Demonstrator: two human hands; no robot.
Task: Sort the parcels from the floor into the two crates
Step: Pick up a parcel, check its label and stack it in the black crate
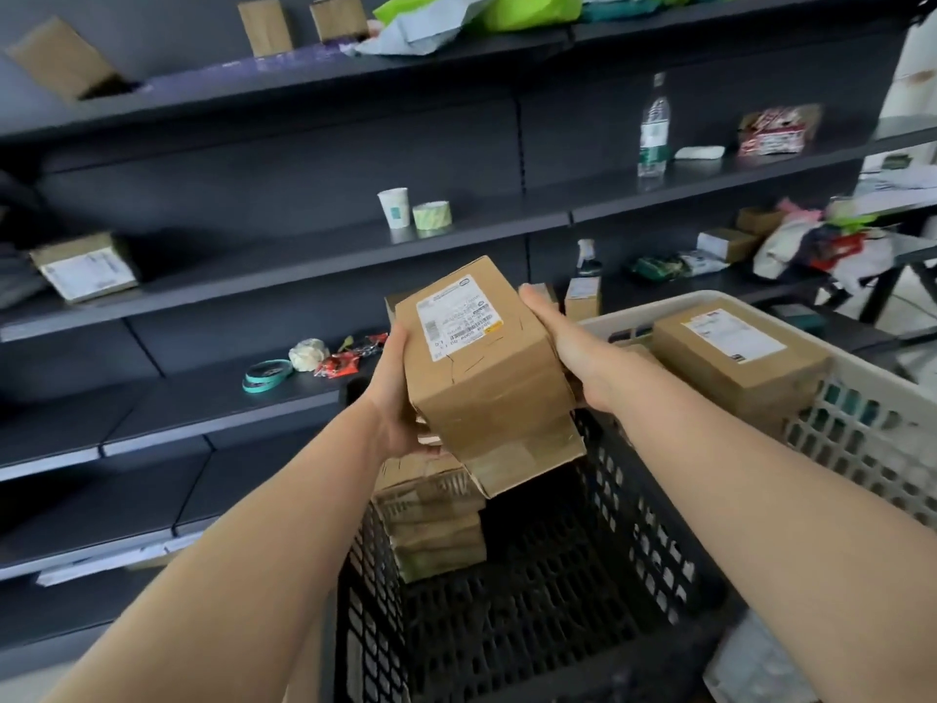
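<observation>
Left hand [400, 398] and right hand [573, 357] clasp a parcel [481, 367] label-up over the black crate [634, 525], likely to read its destination.

Honestly, nothing here reads cleanly. The box [487, 367] you're holding has a white shipping label [459, 317] with barcodes, rows of small print and a yellow strip along one edge, but the characters are all smeared. The second box [735, 367], in the white crate [862, 438], has a second label [730, 334] with a red mark at one corner, and it's just as illegible. The shelf box [83, 268] on your left carries a third label [86, 276], too blurry to read. The bottle [654, 129] has a green-and-white wrap, the red pack [776, 131] some white lettering, and the cup [394, 208] a teal mark. You can't make out any of them.
</observation>
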